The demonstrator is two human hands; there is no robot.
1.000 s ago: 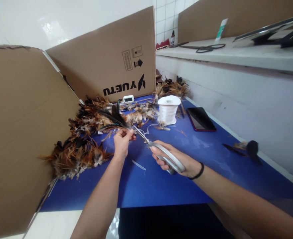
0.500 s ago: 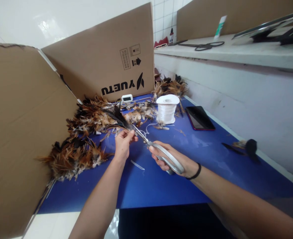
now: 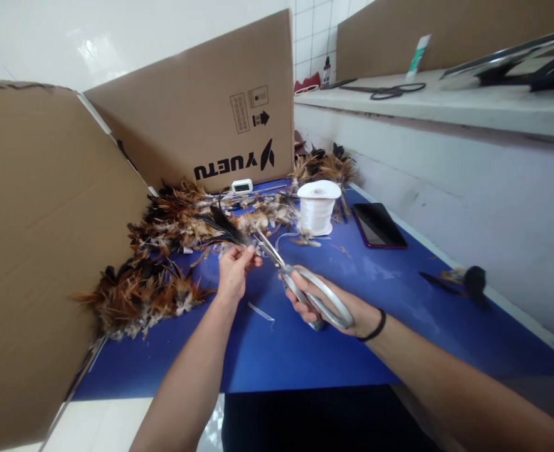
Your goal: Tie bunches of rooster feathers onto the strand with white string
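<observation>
Between thumb and fingers, my left hand point(image 3: 235, 267) pinches the base of a small bunch of black feathers point(image 3: 227, 227), which points up and to the left. My right hand point(image 3: 326, 298) is wrapped around the grips of silver scissors point(image 3: 283, 270). Their blades are slightly parted, with the tips close to the right of the feather base. Behind the scissors stands a white spool of ribbon point(image 3: 317, 210), and a loose strand curls from it toward the blades. A short clear strip point(image 3: 260, 312) lies on the blue table below my hands.
Brown feather piles point(image 3: 147, 292) spread along the left and back of the blue tabletop point(image 3: 305, 364). Cardboard panels point(image 3: 201, 113) wall off the left and rear. A small digital timer point(image 3: 242, 186) sits behind. At right are a phone point(image 3: 379, 225) and a loose dark feather piece point(image 3: 474, 282).
The scissors' handles and blades have opened wider, and my right hand has shifted slightly right and down. My left hand keeps its pinch on the feathers.
</observation>
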